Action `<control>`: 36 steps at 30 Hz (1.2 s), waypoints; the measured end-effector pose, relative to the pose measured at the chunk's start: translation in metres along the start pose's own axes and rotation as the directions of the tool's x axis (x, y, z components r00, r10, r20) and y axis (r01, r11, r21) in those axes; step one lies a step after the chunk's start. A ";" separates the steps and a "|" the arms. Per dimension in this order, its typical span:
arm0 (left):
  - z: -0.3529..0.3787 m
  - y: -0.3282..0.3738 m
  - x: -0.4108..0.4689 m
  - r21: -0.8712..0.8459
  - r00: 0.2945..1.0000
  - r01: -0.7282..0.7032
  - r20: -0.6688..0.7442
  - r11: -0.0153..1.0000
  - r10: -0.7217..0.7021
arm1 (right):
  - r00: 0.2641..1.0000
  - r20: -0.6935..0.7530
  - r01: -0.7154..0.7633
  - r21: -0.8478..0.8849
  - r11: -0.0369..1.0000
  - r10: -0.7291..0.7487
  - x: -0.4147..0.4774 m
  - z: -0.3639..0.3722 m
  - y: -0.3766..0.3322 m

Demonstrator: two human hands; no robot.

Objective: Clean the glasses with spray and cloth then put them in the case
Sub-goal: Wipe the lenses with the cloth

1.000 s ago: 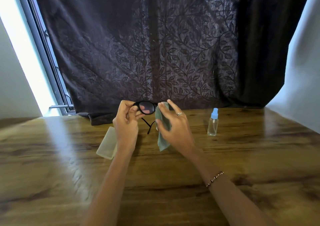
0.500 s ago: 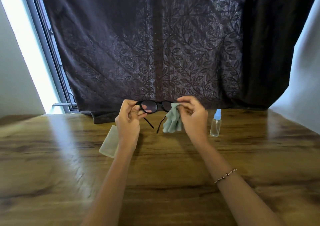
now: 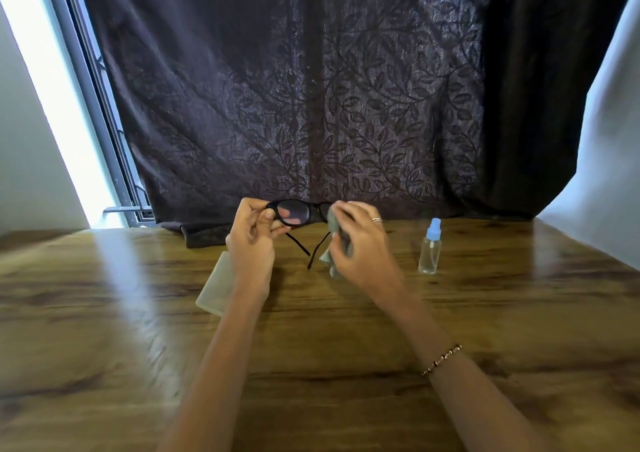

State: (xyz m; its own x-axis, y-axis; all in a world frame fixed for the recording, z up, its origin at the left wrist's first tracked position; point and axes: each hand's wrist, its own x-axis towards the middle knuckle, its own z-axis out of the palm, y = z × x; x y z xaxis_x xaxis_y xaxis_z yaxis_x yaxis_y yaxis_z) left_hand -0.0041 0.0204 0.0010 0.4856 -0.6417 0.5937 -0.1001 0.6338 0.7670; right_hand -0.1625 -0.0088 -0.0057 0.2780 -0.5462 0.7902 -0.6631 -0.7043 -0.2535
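Black-framed glasses [image 3: 294, 213] are held up above the far middle of the wooden table [image 3: 138, 330], temples unfolded and pointing toward me. My left hand [image 3: 252, 243] pinches the frame's left end. My right hand [image 3: 360, 247] holds a grey-green cloth [image 3: 334, 240] against the right lens, which the hand and cloth hide. A pale translucent case [image 3: 216, 287] lies flat on the table under my left wrist. A small clear spray bottle [image 3: 430, 250] with a blue cap stands upright to the right of my right hand.
A dark leaf-patterned curtain [image 3: 311, 105] hangs behind the table, its hem resting on the far edge. A window frame [image 3: 100, 105] with bright light is at the left, and a white wall [image 3: 609, 139] at the right.
My right hand took the cloth from open fingers beside the glasses up onto the right lens and closed around it. The left hand kept its hold on the frame.
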 end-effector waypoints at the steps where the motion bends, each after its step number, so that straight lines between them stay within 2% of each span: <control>1: 0.000 0.000 0.000 0.004 1.000 0.000 -0.002 1.000 0.000 | 0.999 0.022 0.042 0.008 0.999 -0.043 0.000 0.002 -0.003; 3: 0.001 0.000 0.000 0.015 1.000 -0.005 -0.001 1.000 0.005 | 0.996 0.024 0.081 0.020 0.997 -0.081 0.002 0.004 -0.003; 6: 0.000 0.001 0.000 0.008 1.000 -0.015 0.003 1.000 0.015 | 1.000 0.016 -0.009 0.014 1.000 0.008 0.002 0.003 0.003; 10: 0.001 0.001 -0.002 0.006 0.999 -0.031 0.021 0.999 0.031 | 0.995 0.031 0.097 0.000 0.995 -0.097 0.003 0.009 0.001; 14: 0.000 0.003 -0.001 0.013 0.999 -0.022 0.026 1.000 0.022 | 1.000 0.017 -0.021 -0.048 0.999 0.021 0.004 0.009 0.013; 17: -0.004 0.002 0.001 0.003 1.000 -0.013 0.012 1.000 0.013 | 0.987 0.020 -0.162 0.004 0.987 0.161 0.003 -0.001 0.023; 19: -0.008 0.003 0.002 -0.023 1.000 -0.021 0.008 1.000 0.021 | 0.944 0.074 -0.328 0.072 0.942 0.323 0.006 -0.008 0.027; 22: -0.012 0.003 0.005 -0.053 1.000 -0.021 -0.006 0.998 0.020 | 0.823 0.301 -0.525 0.080 0.847 0.482 0.006 -0.016 0.039; 25: -0.012 0.003 0.005 -0.060 1.000 -0.012 0.001 0.998 0.012 | 0.724 0.459 -0.565 -0.033 0.824 0.515 0.002 -0.017 0.048; 28: -0.012 0.004 0.005 -0.078 1.000 -0.007 0.029 0.997 0.009 | 0.665 0.525 -0.600 -0.047 0.798 0.531 -0.002 -0.010 0.051; 32: -0.012 0.005 0.004 -0.094 0.999 0.005 0.048 0.996 -0.001 | 0.614 0.548 -0.694 0.032 0.719 0.569 -0.009 -0.005 0.054; 36: -0.012 0.006 0.003 -0.106 0.997 0.014 0.070 0.994 -0.006 | 0.603 0.605 -0.675 0.038 0.737 0.520 -0.012 -0.006 0.055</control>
State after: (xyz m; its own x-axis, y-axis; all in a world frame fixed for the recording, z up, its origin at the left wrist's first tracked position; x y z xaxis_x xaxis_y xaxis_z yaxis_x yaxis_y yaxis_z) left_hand 0.0067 0.0276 0.0043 0.4239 -0.6746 0.6044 -0.0010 0.6670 0.7451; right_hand -0.2061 -0.0384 -0.0258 0.2427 -0.9701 0.0073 -0.6498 -0.1682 -0.7413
